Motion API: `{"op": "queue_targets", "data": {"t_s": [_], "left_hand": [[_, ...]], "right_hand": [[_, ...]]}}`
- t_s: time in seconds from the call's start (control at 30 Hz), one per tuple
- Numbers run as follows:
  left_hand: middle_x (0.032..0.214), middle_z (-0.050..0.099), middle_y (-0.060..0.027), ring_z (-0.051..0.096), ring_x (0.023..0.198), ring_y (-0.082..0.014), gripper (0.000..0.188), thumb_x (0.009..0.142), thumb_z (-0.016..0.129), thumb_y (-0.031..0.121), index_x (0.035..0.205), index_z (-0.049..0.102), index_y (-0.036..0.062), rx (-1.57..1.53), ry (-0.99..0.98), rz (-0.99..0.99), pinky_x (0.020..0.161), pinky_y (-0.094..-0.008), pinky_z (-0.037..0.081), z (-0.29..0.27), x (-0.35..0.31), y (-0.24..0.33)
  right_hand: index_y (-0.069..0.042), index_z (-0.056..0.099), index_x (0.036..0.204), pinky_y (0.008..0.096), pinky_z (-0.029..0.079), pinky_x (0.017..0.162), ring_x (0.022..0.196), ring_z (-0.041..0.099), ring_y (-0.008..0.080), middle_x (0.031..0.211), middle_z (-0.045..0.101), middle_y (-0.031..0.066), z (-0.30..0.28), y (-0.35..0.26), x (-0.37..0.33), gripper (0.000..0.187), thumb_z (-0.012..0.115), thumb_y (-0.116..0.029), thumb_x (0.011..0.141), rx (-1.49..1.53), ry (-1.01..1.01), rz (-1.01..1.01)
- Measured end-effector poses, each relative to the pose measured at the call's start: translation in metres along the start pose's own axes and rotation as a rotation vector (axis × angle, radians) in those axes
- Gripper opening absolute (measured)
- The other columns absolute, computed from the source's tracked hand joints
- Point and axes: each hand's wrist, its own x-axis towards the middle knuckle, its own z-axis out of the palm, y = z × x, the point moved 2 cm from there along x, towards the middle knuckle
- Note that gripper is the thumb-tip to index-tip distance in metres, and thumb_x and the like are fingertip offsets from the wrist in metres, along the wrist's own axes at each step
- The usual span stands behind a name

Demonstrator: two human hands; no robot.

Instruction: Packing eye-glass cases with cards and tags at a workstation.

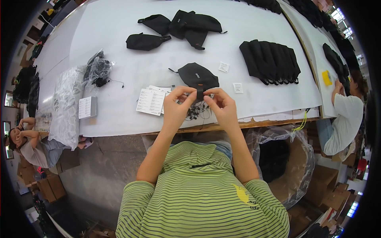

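A small black fabric pouch [195,74] with an orange tab at its near end lies flat on the white table in front of me. At that end, a short black strap [200,94] is stretched upright between my two hands. My left hand [180,103] pinches its left side with thumb and forefinger. From the other side my right hand [221,105] pinches the same strap. A heap of thin black strings [193,112] lies just under and between my hands, partly hidden. White printed cards [150,101] are spread beside my left hand.
Several black pouches [147,41] lie farther back, and a row of them [270,61] overlaps at the right. Two small white packets [237,88] sit right of my hands. Clear plastic bags [65,107] and a card stack [87,107] are at left. A plastic-lined box [291,166] stands below the table edge.
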Motion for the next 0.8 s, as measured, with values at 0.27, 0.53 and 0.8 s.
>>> {"op": "queue_targets", "data": {"t_s": [0.27, 0.53, 0.8], "left_hand": [[0.074, 0.057, 0.0018, 0.050, 0.067, -0.0052, 0.009, 0.089, 0.063, 0.010, 0.091, 0.062, 0.0011, -0.401, 0.077, -0.040, 0.062, -0.0190, 0.038, -0.013, -0.020, 0.026], [0.073, 0.058, 0.0006, 0.047, 0.065, -0.0055, 0.007, 0.087, 0.062, 0.007, 0.087, 0.061, 0.0008, -0.045, -0.135, 0.081, 0.059, -0.0202, 0.038, -0.002, -0.027, 0.035], [0.071, 0.060, -0.0024, 0.046, 0.058, -0.0069, 0.007, 0.085, 0.063, 0.006, 0.083, 0.059, 0.0001, 0.096, -0.171, 0.118, 0.053, -0.0219, 0.038, 0.001, -0.028, 0.044]], "right_hand": [[-0.004, 0.057, 0.092, 0.0218, 0.040, 0.070, 0.076, 0.054, 0.0080, 0.080, 0.059, 0.0013, -0.027, -0.007, -0.009, 0.008, 0.063, -0.006, 0.087, 0.592, -0.015, 0.096], [-0.003, 0.060, 0.091, 0.0227, 0.045, 0.065, 0.074, 0.063, 0.0112, 0.082, 0.069, 0.0101, -0.014, -0.013, -0.015, 0.012, 0.066, -0.012, 0.088, 0.561, -0.030, 0.069], [0.000, 0.065, 0.082, 0.0232, 0.048, 0.067, 0.073, 0.062, 0.0106, 0.079, 0.068, 0.0069, -0.006, -0.013, -0.019, 0.008, 0.070, -0.005, 0.083, 0.567, -0.025, 0.120]]}}
